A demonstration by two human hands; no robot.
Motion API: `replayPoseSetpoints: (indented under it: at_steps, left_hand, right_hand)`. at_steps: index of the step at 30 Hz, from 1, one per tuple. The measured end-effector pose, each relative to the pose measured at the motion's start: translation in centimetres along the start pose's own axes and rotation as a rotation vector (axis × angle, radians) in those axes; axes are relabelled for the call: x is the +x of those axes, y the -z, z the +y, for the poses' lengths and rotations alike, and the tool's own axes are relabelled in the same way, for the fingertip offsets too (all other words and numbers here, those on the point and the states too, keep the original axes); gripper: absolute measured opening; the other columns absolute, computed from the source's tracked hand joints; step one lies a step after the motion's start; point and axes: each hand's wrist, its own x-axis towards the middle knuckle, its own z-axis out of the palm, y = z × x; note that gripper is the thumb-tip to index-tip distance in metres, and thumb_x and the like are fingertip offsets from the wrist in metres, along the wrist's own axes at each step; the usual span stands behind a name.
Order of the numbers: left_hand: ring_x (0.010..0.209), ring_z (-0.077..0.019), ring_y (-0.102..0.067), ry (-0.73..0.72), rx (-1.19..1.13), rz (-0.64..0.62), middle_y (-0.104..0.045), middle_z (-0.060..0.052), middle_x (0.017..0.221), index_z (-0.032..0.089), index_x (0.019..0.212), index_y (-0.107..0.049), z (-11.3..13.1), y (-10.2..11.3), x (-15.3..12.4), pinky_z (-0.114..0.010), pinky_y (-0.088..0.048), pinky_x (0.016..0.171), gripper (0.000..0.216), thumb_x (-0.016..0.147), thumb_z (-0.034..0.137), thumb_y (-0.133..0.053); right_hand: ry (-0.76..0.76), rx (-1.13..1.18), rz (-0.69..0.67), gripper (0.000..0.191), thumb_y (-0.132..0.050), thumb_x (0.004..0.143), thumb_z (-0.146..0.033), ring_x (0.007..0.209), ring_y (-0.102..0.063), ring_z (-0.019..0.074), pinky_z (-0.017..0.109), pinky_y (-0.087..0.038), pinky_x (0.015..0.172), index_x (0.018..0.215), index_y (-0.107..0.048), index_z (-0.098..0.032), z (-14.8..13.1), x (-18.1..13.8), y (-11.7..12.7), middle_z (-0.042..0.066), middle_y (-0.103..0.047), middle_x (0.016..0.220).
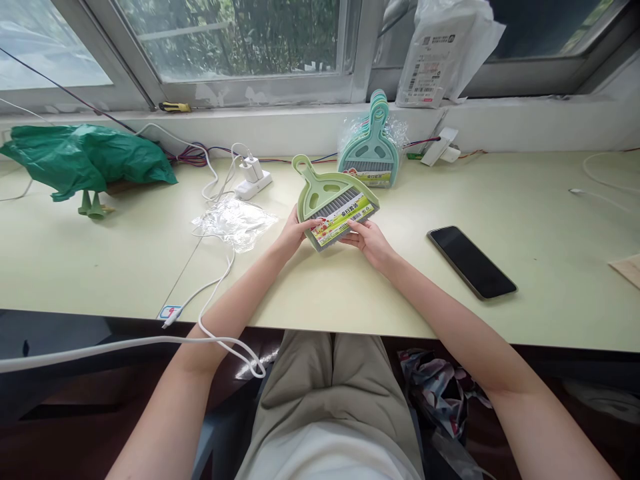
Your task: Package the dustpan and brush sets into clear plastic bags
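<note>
A light green dustpan and brush set (327, 190) is held up over the table, tilted, with its handle toward the upper left. Grey bristles show above a printed label (344, 217) along its lower edge. My left hand (295, 233) grips the set's left side, thumb on the front. At the lower right edge, my right hand (370, 241) pinches it, thumb on the label and fingers behind. Just beyond stands a stack of teal dustpan sets (371, 150) with clear plastic wrap around it.
Crumpled clear plastic (235, 223) lies left of my hands, near a white power strip (253, 188) with a charger. A white cable (215, 293) hangs over the front edge. A phone (471, 261) lies right; a green bag (85, 160) is far left. A white parcel bag (435, 57) stands on the sill.
</note>
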Motion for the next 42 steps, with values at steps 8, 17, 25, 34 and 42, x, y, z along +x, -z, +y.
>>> replayPoseSetpoints:
  at_steps: [8,17,25,34,42]
  left_hand:
    - [0.112,-0.0272,-0.061,-0.009,0.007,-0.018,-0.064,-0.005,0.119,0.023,0.124,-0.047,-0.2,0.2,0.14,-0.039,-0.052,0.09,0.072,0.06,0.026,-0.079]
    - [0.115,-0.0277,-0.06,-0.035,0.035,-0.005,-0.064,-0.005,0.121,0.024,0.125,-0.048,0.03,-0.11,-0.15,-0.041,-0.051,0.095,0.072,0.06,0.026,-0.079]
    - [0.113,-0.0273,-0.061,0.004,0.029,0.003,-0.064,-0.004,0.119,0.023,0.125,-0.048,0.0,-0.28,-0.13,-0.04,-0.052,0.091,0.073,0.059,0.026,-0.08]
    - [0.116,-0.0294,-0.059,0.002,0.017,-0.011,-0.064,-0.006,0.12,0.023,0.124,-0.048,0.06,-0.41,-0.11,-0.043,-0.051,0.095,0.072,0.059,0.026,-0.08]
    - [0.114,-0.0289,-0.06,-0.017,0.019,-0.023,-0.064,-0.006,0.12,0.023,0.123,-0.048,-0.18,-0.27,0.04,-0.044,-0.05,0.095,0.072,0.058,0.026,-0.081]
  right_hand:
    - [0.002,-0.005,-0.003,0.01,-0.061,0.089,-0.026,0.077,-0.073,0.0155,0.035,-0.06,0.084,0.095,-0.065,-0.019,0.11,0.05,0.08,0.005,-0.076,0.1]
    - [0.008,0.016,-0.015,0.014,-0.06,0.089,-0.03,0.079,-0.073,0.0154,0.033,-0.06,0.082,0.098,-0.064,-0.019,0.06,-0.05,-0.13,0.005,-0.076,0.098]
    - [0.054,-0.039,0.034,0.022,-0.069,0.083,-0.035,0.079,-0.073,0.0161,0.032,-0.06,0.079,0.096,-0.065,-0.018,0.55,-0.05,0.01,0.007,-0.076,0.101]
    - [0.038,-0.056,0.07,0.022,-0.069,0.083,-0.034,0.081,-0.073,0.0165,0.031,-0.06,0.077,0.097,-0.064,-0.019,0.15,-0.3,-0.31,0.006,-0.076,0.1]
    - [0.03,-0.056,0.091,0.019,-0.069,0.082,-0.034,0.083,-0.073,0.0168,0.032,-0.06,0.079,0.094,-0.063,-0.019,-0.03,-0.45,-0.51,0.005,-0.076,0.099]
